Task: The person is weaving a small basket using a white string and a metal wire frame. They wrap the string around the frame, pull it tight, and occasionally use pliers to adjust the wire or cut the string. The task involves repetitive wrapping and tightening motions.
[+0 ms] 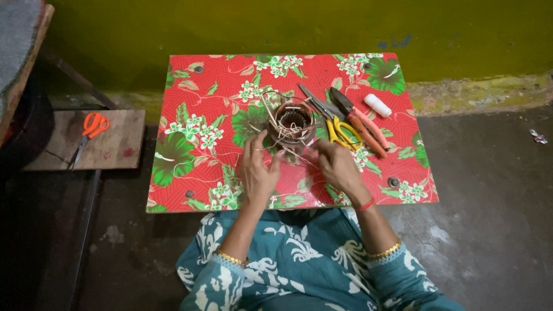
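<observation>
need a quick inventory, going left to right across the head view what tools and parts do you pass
orange-handled scissors on the wooden board → left hand → round wire-wound coil → right hand → yellow-handled scissors → orange-handled pliers → white cylinder

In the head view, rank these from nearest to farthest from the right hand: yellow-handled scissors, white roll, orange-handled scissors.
From the right hand:
1. Yellow-handled scissors, just beyond its fingers on the table.
2. White roll, farther back toward the table's right rear.
3. Orange-handled scissors, far left on the wooden board, off the table.
</observation>
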